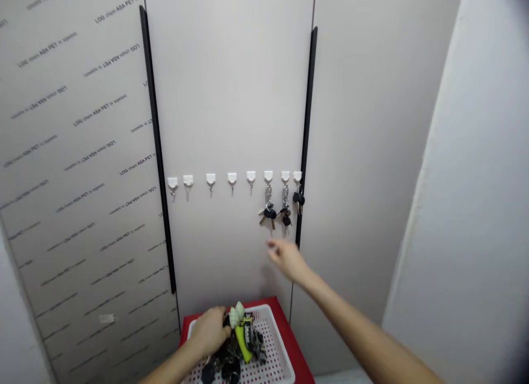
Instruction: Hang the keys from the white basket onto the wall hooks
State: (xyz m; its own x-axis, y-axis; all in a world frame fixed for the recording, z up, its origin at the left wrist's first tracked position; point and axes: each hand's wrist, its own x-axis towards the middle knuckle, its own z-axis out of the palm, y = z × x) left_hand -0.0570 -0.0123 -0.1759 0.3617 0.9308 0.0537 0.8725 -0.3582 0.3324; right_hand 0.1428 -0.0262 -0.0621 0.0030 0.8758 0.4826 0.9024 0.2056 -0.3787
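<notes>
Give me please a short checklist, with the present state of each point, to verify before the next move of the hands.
1. Hanging keys on the three rightmost hooks: ok.
2. No keys on the five other hooks: ok.
3. White basket supported by the red surface: ok.
4. Left hand at the heaped keys in the basket: ok. Whether its grip holds any: cannot tell, fingertips partly hidden.
5. Right hand below the hanging keys: ok. Whether its grip holds something: cannot tell, blurred.
</notes>
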